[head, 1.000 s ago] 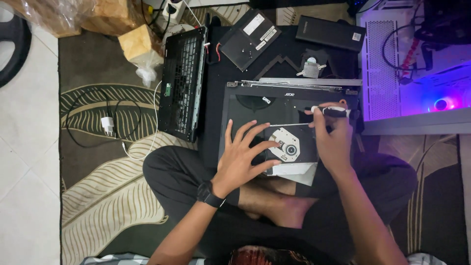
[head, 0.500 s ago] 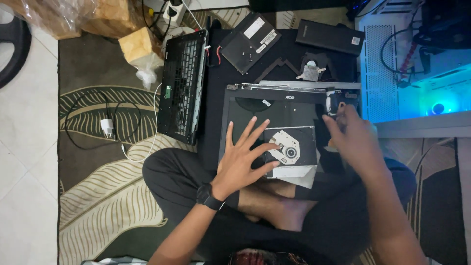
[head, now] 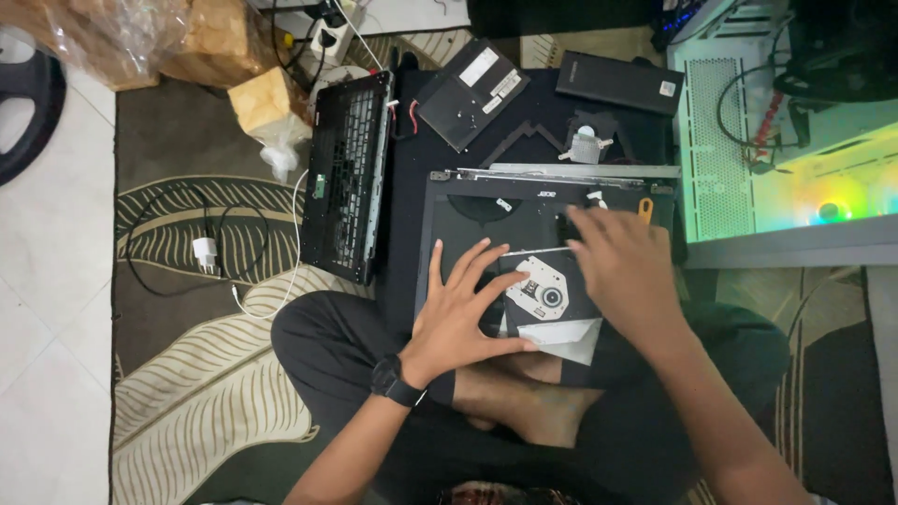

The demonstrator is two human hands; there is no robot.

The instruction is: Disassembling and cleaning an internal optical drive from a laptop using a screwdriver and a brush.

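A black laptop base (head: 468, 210) lies bottom-up on my lap and the mat. A slim optical drive (head: 543, 292) with a silver hub sits at its near edge. My left hand (head: 463, 318), with a black watch on the wrist, lies flat with fingers spread on the base, its fingertips touching the drive. My right hand (head: 627, 271) hovers blurred over the base's right side with fingers stretched out. An orange-handled tool (head: 645, 208) pokes out just beyond its fingertips; whether the hand touches it is unclear.
A black keyboard frame (head: 346, 182) lies to the left, with a white charger and cable (head: 204, 251) beyond it. Black panels (head: 472, 93), (head: 617, 82) and a small cooler part (head: 585, 145) lie behind. A lit desktop computer case (head: 795, 187) stands at right. Cardboard boxes (head: 267, 103) sit at the back left.
My right hand has slid from the tool at the base's upper right edge toward the middle and flattened out. My left hand has stayed spread on the base.
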